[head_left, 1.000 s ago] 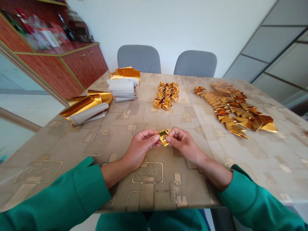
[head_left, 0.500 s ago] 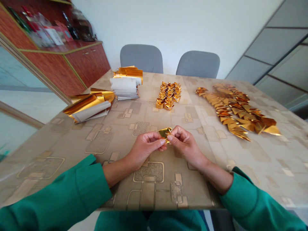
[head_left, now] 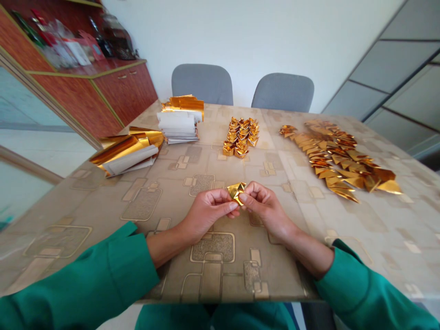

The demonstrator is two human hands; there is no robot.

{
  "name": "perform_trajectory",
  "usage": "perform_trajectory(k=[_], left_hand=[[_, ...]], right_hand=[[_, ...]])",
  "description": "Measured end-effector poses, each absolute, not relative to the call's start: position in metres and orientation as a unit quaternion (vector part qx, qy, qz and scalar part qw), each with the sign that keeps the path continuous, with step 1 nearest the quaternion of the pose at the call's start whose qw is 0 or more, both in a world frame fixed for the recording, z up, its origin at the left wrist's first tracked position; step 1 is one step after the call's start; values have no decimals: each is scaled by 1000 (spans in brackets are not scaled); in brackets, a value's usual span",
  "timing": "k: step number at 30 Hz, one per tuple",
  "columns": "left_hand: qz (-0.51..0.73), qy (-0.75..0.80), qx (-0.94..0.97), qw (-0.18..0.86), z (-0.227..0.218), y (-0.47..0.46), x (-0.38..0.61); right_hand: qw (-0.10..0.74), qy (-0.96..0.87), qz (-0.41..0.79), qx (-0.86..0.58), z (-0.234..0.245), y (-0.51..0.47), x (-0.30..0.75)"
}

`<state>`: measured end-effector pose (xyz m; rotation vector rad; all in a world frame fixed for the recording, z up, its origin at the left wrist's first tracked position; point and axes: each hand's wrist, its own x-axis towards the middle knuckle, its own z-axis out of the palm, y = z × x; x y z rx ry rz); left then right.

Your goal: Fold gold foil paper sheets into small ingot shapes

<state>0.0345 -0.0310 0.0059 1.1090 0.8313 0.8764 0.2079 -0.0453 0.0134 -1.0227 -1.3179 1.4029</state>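
A small folded piece of gold foil paper (head_left: 236, 190) is held just above the table, between both my hands. My left hand (head_left: 209, 208) is closed on its left side, thumb in front and fingers behind. On its right side, my right hand (head_left: 263, 201) pinches the paper with thumb and forefinger; part of the piece is hidden by the fingers. Beyond the hands, finished-looking gold paper folds stand in a compact cluster (head_left: 240, 137). To the right lies a spread-out pile of pointed gold paper pieces (head_left: 338, 158).
At the left of the patterned table (head_left: 165, 261) lie rolled gold-and-white sheets (head_left: 127, 151), beside a stack of folded paper (head_left: 178, 123). Two grey chairs (head_left: 202, 82) stand at the far edge. A reddish wooden cabinet (head_left: 120, 91) is at the back left.
The foil piece has turned slightly between my fingers, and more of its folded right end shows. Both hands stay in nearly the same place.
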Motion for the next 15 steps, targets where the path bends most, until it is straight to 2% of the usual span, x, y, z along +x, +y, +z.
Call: perform_trajectory(k=[5,11,15], left_hand=[[381,352,497,695,8,-30,34],[451,396,446,664,6,-31,34],[463,389,437,666,4,-32,35]], right_hand=[[458,-549,559,-421,15,-43,210],[495,-586,433,-473,13,-42,210],[489,-609,410,-472,11,-46,206]])
